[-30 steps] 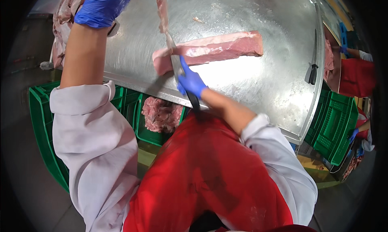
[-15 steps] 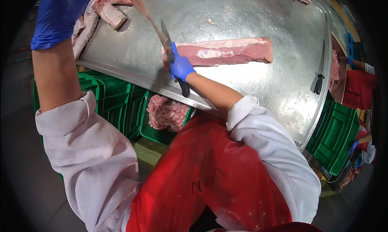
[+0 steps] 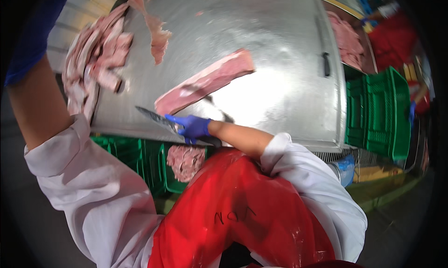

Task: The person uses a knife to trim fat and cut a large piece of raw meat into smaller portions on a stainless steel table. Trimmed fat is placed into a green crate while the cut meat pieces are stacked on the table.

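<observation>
My right hand (image 3: 191, 127), in a blue glove, grips a knife (image 3: 156, 118) by its black handle near the table's front edge. Its blade points left, just below the near end of a long pink loin of meat (image 3: 205, 83), which lies slantwise on the metal table (image 3: 224, 30). My left hand (image 3: 35, 32), also blue-gloved, is raised at the upper left; it is blurred and its fingers are beyond the picture. A thin ragged strip of meat (image 3: 156, 32) hangs over the table, its upper end out of view, so what holds it does not show.
Long meat pieces (image 3: 95, 62) lie piled at the table's left edge. Below the front edge, a green crate (image 3: 170, 186) holds meat trimmings (image 3: 185, 163). Another knife (image 3: 325, 65) lies at the right. Beyond are green crates (image 3: 373, 114), a meat tray (image 3: 347, 39) and a co-worker's red apron (image 3: 392, 39).
My left hand has moved farther left and up. The strip now hangs apart from the loin. My right hand with the knife sits lower in the picture, and the whole view has turned.
</observation>
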`<action>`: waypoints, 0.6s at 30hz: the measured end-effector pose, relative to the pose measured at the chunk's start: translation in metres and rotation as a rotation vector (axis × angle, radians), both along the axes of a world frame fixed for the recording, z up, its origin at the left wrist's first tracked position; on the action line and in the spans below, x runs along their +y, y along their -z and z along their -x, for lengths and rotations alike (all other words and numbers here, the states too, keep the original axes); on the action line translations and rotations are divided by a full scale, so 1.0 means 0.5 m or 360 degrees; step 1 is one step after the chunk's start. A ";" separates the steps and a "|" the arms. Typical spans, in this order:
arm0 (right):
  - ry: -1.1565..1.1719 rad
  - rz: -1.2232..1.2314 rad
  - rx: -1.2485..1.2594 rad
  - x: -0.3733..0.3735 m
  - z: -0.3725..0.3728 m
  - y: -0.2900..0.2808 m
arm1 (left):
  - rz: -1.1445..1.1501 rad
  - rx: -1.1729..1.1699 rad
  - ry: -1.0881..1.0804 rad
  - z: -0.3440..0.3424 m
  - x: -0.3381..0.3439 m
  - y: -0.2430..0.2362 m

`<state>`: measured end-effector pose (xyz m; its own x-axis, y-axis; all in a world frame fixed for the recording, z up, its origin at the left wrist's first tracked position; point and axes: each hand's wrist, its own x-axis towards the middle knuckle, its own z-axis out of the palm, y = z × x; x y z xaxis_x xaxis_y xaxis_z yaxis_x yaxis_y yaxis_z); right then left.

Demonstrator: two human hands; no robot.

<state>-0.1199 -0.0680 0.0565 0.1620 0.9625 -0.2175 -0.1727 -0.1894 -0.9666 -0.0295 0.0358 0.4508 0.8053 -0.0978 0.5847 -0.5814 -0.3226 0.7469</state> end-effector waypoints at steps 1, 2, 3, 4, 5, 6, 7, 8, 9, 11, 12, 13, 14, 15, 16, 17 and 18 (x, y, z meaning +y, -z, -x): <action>0.0025 0.0112 0.0028 -0.081 -0.013 -0.033 | 0.0017 -0.0011 0.0072 -0.023 -0.054 -0.008; -0.0033 0.0087 -0.0010 -0.117 0.009 -0.044 | -0.0024 -0.0015 -0.0019 0.011 -0.090 -0.036; 0.0209 0.0179 -0.0041 -0.204 -0.031 -0.019 | 0.0056 -0.0018 0.0181 -0.059 -0.161 -0.019; 0.0328 0.0234 -0.0072 -0.267 -0.043 -0.011 | 0.0095 -0.0017 0.0260 -0.083 -0.216 -0.018; 0.0306 0.0192 -0.0079 -0.301 -0.032 -0.027 | 0.0053 -0.0023 0.0184 -0.054 -0.258 -0.046; 0.0504 0.0240 -0.0063 -0.378 -0.049 -0.021 | 0.0100 -0.0017 0.0328 -0.094 -0.337 -0.036; 0.0695 0.0286 -0.0041 -0.456 -0.060 -0.015 | 0.0148 0.0003 0.0479 -0.133 -0.415 -0.025; 0.0747 0.0238 -0.0022 -0.494 -0.056 -0.025 | 0.0122 0.0014 0.0477 -0.128 -0.472 -0.038; 0.0758 0.0247 -0.0025 -0.530 -0.055 -0.042 | 0.0093 0.0026 0.0470 -0.120 -0.524 -0.048; 0.1047 0.0287 0.0045 -0.637 -0.060 -0.020 | 0.0150 0.0095 0.0689 -0.164 -0.652 -0.023; 0.1160 0.0321 0.0098 -0.671 -0.050 -0.041 | 0.0143 0.0149 0.0720 -0.172 -0.694 -0.013; 0.1221 0.0332 0.0087 -0.695 -0.049 -0.022 | 0.0128 0.0211 0.0739 -0.178 -0.729 -0.004; 0.1173 0.0267 0.0082 -0.687 -0.044 -0.008 | 0.0064 0.0274 0.0651 -0.157 -0.727 -0.010; 0.1237 0.0265 0.0111 -0.710 -0.034 0.024 | 0.0015 0.0414 0.0687 -0.171 -0.744 0.014; 0.1346 0.0294 0.0188 -0.738 -0.030 0.056 | -0.0164 0.0766 0.0946 -0.211 -0.742 0.037; 0.1511 0.0350 0.0284 -0.785 -0.019 0.104 | -0.0448 0.0701 0.0947 -0.233 -0.784 0.087; 0.1632 0.0168 0.0336 -0.770 -0.012 0.140 | -0.0559 0.0596 0.1031 -0.211 -0.734 0.107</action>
